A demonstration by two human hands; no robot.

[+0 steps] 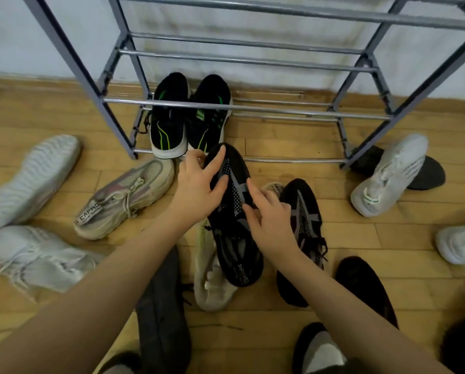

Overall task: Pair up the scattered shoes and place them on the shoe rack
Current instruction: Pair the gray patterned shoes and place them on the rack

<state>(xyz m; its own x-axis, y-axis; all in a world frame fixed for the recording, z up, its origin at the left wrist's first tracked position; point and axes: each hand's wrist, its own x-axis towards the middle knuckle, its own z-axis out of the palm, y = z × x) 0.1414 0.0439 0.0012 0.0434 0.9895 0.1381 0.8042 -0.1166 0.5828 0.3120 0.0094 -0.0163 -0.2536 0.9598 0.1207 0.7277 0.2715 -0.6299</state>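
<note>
A black mesh shoe with grey straps [232, 255] is lifted at the centre, toe towards the grey metal shoe rack [239, 106]. My left hand [199, 184] holds its toe end, fingers curled over the upper. My right hand [269, 214] grips its middle from the right. Its matching black shoe [305, 211] lies on the floor just right of my right hand. A black pair with green stripes [188, 117] stands on the rack's bottom bars at the left.
Scattered on the wooden floor: a beige sneaker [123, 198], pale grey sneakers [34, 174] [39, 260] at left, white sneakers [388, 174] [460, 244] at right, a cream shoe [212, 282] under the held one, dark shoes [163, 314] [363, 287] near me.
</note>
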